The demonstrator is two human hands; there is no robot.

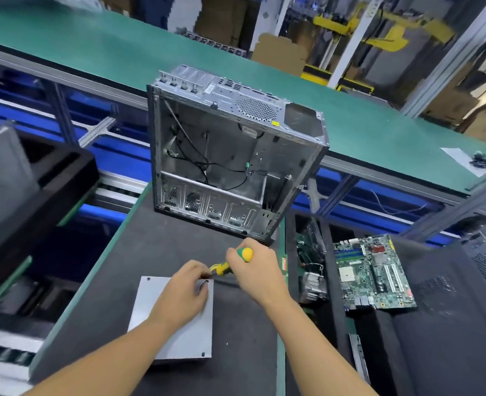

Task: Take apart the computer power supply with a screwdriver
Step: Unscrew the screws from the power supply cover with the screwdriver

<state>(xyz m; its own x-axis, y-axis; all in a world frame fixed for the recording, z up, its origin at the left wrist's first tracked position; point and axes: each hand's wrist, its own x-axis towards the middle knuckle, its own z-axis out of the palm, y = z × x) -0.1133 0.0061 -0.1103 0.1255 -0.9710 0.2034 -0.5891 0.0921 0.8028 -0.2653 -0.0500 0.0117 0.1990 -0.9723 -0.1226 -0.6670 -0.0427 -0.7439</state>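
Observation:
The grey metal power supply (178,335) lies flat on the dark mat in front of me. My right hand (257,271) grips the green and yellow screwdriver (243,257) by its handle, its shaft angled down to the box's far right corner. My left hand (183,290) rests on top of the box, its fingers curled at that same corner around the screwdriver's tip. The tip and the screw there are hidden by my fingers. Screws show at the near right and far left corners of the lid.
An empty computer case (230,155) stands on its side at the far end of the mat (138,252). A green motherboard (374,271) lies to the right, with a heatsink (313,287) beside it. A green conveyor belt (107,52) runs behind. Black bins sit to the left.

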